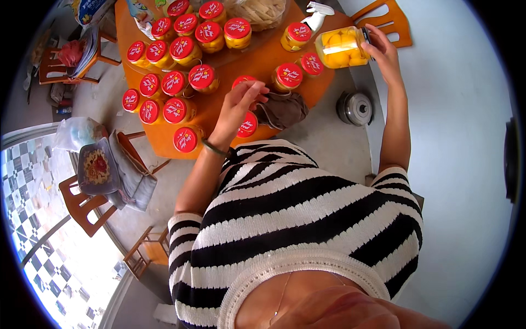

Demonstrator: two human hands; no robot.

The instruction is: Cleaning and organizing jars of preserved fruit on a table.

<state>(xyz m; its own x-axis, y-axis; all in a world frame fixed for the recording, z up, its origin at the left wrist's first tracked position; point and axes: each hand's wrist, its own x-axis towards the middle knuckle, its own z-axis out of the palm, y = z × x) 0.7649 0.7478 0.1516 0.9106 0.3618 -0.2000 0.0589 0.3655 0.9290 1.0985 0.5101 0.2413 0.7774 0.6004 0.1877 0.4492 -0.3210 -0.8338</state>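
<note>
My right hand (380, 49) grips the dark lid end of a glass jar of yellow fruit (339, 47), held on its side past the right edge of the table. Over the near part of the table is my left hand (244, 100), its fingers loosely bent and no object visible in it. Red-lidded jars lie behind and below it, among them one jar (247, 124) partly covered by the hand. A dark brown cloth (283, 110) is bunched beside my left hand. Farther right stand a red-lidded jar (289, 76) and another one (311, 64).
Many red-lidded jars (174, 83) fill the left of the orange table (164, 142). At the back are a white spray nozzle (318, 14) and a clear bag of pale pieces (259, 12). A lidded metal pot (355, 108) is on the floor. Wooden chairs (88, 205) stand around.
</note>
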